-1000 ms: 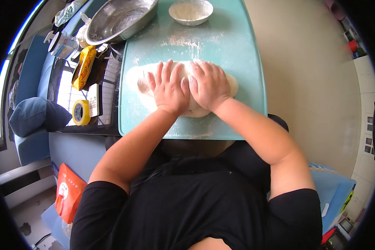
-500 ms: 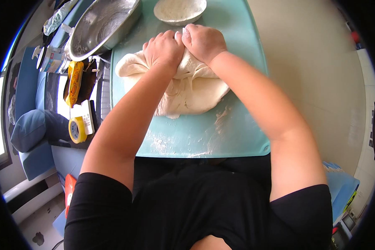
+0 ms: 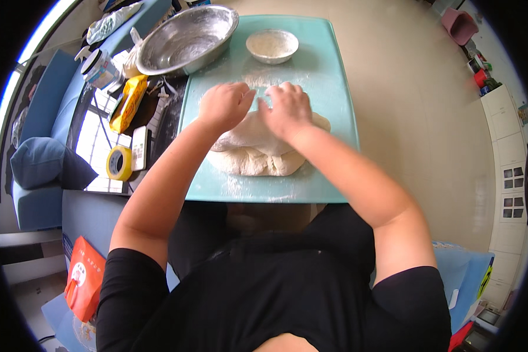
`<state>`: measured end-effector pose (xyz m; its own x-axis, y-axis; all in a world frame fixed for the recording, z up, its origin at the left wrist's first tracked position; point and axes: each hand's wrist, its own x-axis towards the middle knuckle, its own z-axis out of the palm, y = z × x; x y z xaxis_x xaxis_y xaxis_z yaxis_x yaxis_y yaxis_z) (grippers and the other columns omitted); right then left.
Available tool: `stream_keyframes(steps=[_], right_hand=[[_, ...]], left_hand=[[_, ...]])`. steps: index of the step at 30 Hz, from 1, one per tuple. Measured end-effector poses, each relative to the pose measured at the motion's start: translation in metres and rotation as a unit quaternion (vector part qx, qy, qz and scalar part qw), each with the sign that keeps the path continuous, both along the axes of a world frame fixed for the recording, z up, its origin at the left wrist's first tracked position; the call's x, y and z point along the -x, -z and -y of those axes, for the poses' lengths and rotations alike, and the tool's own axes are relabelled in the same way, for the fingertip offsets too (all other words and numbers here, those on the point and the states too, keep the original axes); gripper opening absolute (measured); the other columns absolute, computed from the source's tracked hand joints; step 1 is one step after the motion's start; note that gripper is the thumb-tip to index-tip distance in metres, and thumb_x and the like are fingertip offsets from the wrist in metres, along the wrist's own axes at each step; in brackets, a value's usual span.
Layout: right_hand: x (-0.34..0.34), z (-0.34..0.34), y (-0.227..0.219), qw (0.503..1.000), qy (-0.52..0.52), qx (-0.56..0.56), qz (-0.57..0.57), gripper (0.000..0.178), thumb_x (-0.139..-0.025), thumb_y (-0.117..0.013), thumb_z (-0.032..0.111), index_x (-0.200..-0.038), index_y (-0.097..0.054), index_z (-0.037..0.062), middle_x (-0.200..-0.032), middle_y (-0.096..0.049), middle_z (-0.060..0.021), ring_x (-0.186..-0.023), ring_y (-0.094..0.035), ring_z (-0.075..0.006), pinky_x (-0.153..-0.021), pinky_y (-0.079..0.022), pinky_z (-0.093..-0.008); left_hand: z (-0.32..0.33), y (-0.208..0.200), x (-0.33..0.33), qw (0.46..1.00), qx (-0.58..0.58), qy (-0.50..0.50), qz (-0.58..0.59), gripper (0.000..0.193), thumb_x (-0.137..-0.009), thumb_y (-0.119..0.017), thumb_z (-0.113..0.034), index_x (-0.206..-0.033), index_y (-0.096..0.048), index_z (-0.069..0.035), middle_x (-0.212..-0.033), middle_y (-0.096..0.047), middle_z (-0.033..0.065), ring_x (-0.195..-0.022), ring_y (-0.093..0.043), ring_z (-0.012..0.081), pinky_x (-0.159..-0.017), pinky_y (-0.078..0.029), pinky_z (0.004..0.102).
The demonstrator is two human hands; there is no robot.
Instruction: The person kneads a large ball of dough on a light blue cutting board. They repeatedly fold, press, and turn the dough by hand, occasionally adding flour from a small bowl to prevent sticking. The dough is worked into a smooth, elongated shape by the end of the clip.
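Note:
A large lump of pale dough [image 3: 256, 159], folded over itself with a crease along its near side, lies on a turquoise board [image 3: 217, 186]. My left hand [image 3: 224, 107] is at its far left edge, fingers loosely bent and thumb apart. Over the far right part of the dough is my right hand [image 3: 287, 110], its fingers spread and a little blurred. Neither hand grips anything; whether the palms touch the dough is hard to make out. Flour is smeared on the board beyond and in front of the dough.
A small bowl of flour [image 3: 272, 47] stands at the board's far side. Left of it is a big floury metal basin [image 3: 188, 41]. Along the dark table on the left are a yellow packet [image 3: 129, 104], a roll of yellow tape [image 3: 119, 163], a white box [image 3: 139, 148] and a pump bottle [image 3: 101, 70].
Both hands have come off their press on the dough, and their fingers have loosened and moved apart. The dough now looks more folded together. The whole view has shifted.

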<state>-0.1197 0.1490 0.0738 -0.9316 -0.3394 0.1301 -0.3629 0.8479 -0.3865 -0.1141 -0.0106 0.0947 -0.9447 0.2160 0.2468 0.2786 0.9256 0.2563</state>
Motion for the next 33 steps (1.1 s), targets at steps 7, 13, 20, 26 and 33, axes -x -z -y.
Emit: stream_keyframes(steps=[7,13,20,26,33], right_hand=[[-0.074,-0.009,0.057,0.956,-0.066,0.064,-0.278,0.049,-0.082,-0.055,0.041,-0.12,-0.051,0.0103,-0.121,-0.048,-0.016,-0.114,-0.043,-0.0368,-0.099,-0.027,-0.0594],[-0.053,-0.017,0.087,0.942,-0.114,0.08,-0.307,0.054,-0.081,-0.049,0.049,-0.121,-0.049,0.0129,-0.119,-0.048,-0.0177,-0.112,-0.044,-0.0378,-0.095,-0.027,-0.0608],[0.022,0.003,0.076,0.963,-0.094,0.04,-0.248,0.045,-0.079,-0.053,0.039,-0.112,-0.056,0.0079,-0.104,-0.056,-0.0142,-0.098,-0.052,-0.0327,-0.091,-0.036,-0.0483],[0.069,0.012,0.081,0.977,-0.049,0.056,-0.2,0.029,-0.08,-0.056,0.036,-0.087,-0.059,0.0076,-0.083,-0.063,-0.0115,-0.08,-0.06,-0.0316,-0.076,-0.044,-0.0433],[0.088,0.016,0.059,0.997,0.023,-0.04,-0.066,0.032,-0.086,-0.049,0.04,-0.091,-0.061,0.0105,-0.094,-0.066,-0.0125,-0.09,-0.062,-0.0315,-0.083,-0.045,-0.0426]], left_hand=[[0.009,0.058,-0.08,0.992,-0.053,-0.093,-0.07,0.038,-0.086,-0.047,-0.036,-0.109,-0.064,-0.011,-0.108,-0.064,0.0096,-0.105,-0.057,0.0292,-0.095,-0.039,0.0415],[0.012,0.091,-0.095,0.974,-0.018,-0.098,-0.203,0.044,-0.079,-0.054,-0.036,-0.117,-0.058,-0.012,-0.116,-0.058,0.0073,-0.113,-0.05,0.0282,-0.099,-0.031,0.0431],[0.029,0.085,-0.018,0.977,-0.024,-0.14,-0.159,0.024,-0.08,-0.057,-0.03,-0.099,-0.062,-0.015,-0.097,-0.062,0.0024,-0.096,-0.056,0.0232,-0.09,-0.037,0.0411],[0.032,0.083,0.025,0.984,-0.011,-0.157,-0.082,0.024,-0.086,-0.05,-0.032,-0.091,-0.065,-0.013,-0.092,-0.065,0.0066,-0.092,-0.06,0.0281,-0.086,-0.042,0.0418],[0.032,0.094,0.065,0.986,0.015,-0.168,0.018,0.039,-0.093,-0.039,-0.04,-0.103,-0.066,-0.013,-0.104,-0.066,0.013,-0.1,-0.06,0.0309,-0.091,-0.041,0.0441]])
